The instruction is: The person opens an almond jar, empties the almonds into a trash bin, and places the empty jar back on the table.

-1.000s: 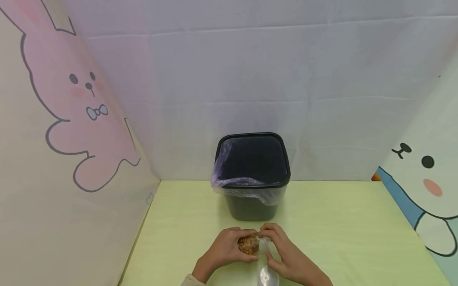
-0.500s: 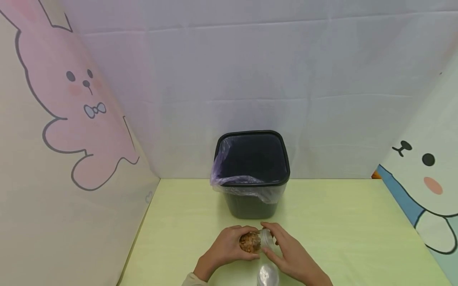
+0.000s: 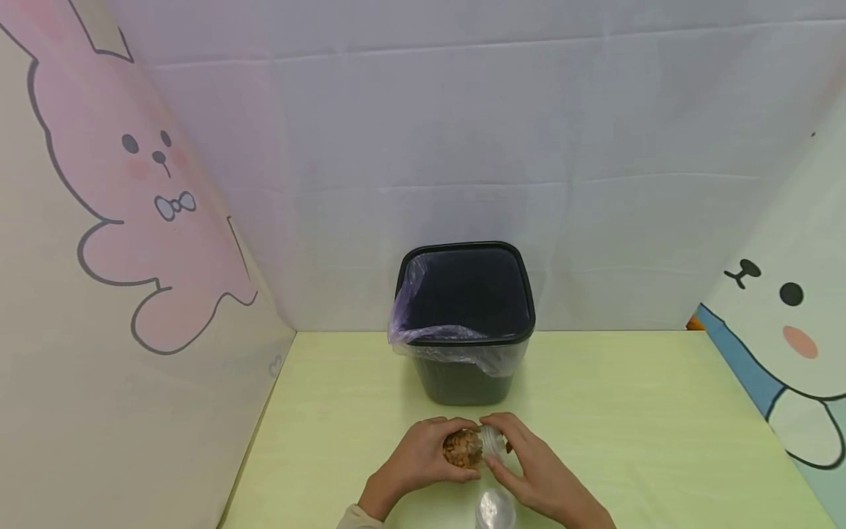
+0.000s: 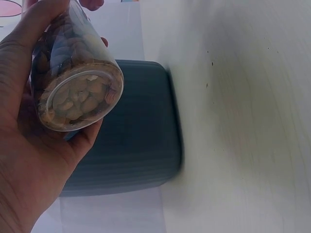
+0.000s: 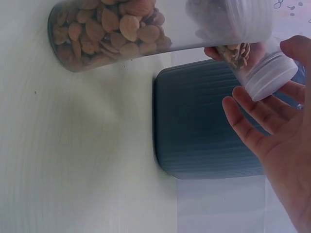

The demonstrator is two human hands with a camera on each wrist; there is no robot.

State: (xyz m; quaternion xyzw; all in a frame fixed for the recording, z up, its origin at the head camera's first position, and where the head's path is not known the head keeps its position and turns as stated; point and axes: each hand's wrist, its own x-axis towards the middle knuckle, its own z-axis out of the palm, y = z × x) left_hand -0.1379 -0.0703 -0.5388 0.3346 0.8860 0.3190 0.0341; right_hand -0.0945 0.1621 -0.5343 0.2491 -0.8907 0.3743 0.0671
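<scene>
My left hand (image 3: pixel 423 459) is wrapped around a clear plastic jar (image 4: pixel 80 63) of brown nuts or dried pieces. It tilts the jar so that its base faces the left wrist camera. The jar's translucent screw lid (image 5: pixel 272 76) points toward my right hand (image 3: pixel 529 470). Right thumb and fingers lie on opposite sides of that lid, several fingertips spread past its edge. A second, taller clear jar (image 5: pixel 112 29), part filled with almonds, stands on the table just in front of the hands; in the head view only its pale lid (image 3: pixel 495 508) shows well.
Behind the hands, against the back wall, stands a dark bin (image 3: pixel 465 382) with a thin purple plastic bag (image 3: pixel 456 336) over its rim. A pale yellow-green table (image 3: pixel 634 411) lies beneath. Cartoon-printed cloth walls (image 3: pixel 198 411) rise at both sides.
A second ago my right fingers covered more of the held jar's lid end; since then they have shifted around it, and the lid's side shows between them. The left hand stays nearly still.
</scene>
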